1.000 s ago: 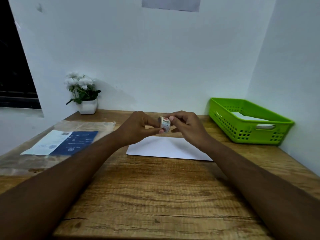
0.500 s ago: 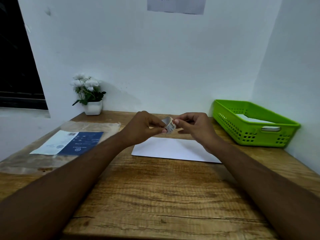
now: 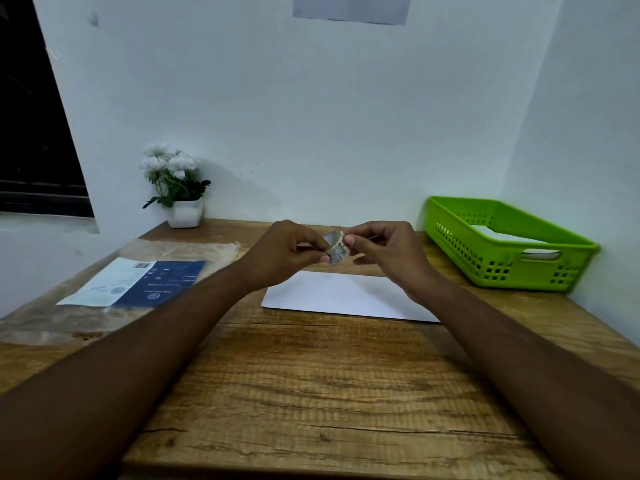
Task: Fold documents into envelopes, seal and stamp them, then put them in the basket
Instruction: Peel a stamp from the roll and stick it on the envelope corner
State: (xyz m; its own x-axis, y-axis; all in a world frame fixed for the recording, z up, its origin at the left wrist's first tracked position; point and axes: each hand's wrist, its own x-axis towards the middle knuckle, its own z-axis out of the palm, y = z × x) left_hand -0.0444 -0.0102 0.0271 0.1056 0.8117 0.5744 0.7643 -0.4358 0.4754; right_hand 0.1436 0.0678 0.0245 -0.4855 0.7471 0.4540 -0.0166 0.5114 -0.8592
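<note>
Both hands are raised above the wooden desk, holding a small roll of stamps [image 3: 336,251] between them. My left hand [image 3: 282,252] pinches the roll with thumb and fingers. My right hand [image 3: 384,251] pinches its free end at the top. Below them a white envelope [image 3: 341,294] lies flat on the desk. At the right, against the wall, stands the green basket [image 3: 498,268], with white envelopes inside it.
A clear plastic packet with a blue and white printed sheet [image 3: 135,282] lies on the desk's left side. A white pot of white flowers [image 3: 176,192] stands at the back left. White walls close the desk at the back and right.
The roll has tilted and its free end has lifted a little between the fingers. The view has shifted, so everything sits slightly further right and lower.
</note>
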